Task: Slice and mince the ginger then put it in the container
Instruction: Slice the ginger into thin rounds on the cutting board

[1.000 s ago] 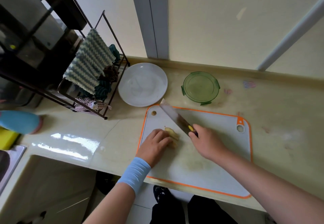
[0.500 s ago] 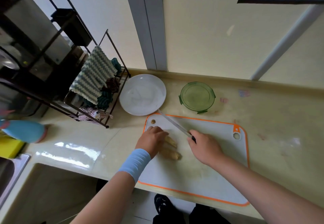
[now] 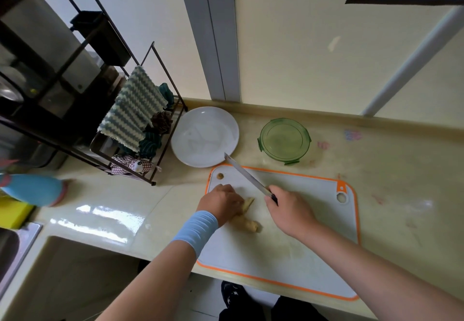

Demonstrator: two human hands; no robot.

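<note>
slicing stage, judged early. on the board, near its far left corner, lies one small cut bit; no pile of slices and nothing minced is visible. the left hand, fingers curled, holds the ginger down by the board's left edge. the root looks mostly whole, possibly in two lumps, with the join hidden under the fingers. the knife slants with its tip toward the far left corner; whether its edge touches the board cannot be told. the right hand grips the handle, which is nearly all covered. the green container stands beyond the board's far edge with no ginger seen in it; whether it is lidded is unclear. outstanding: most slicing, all mincing, the transfer.
</note>
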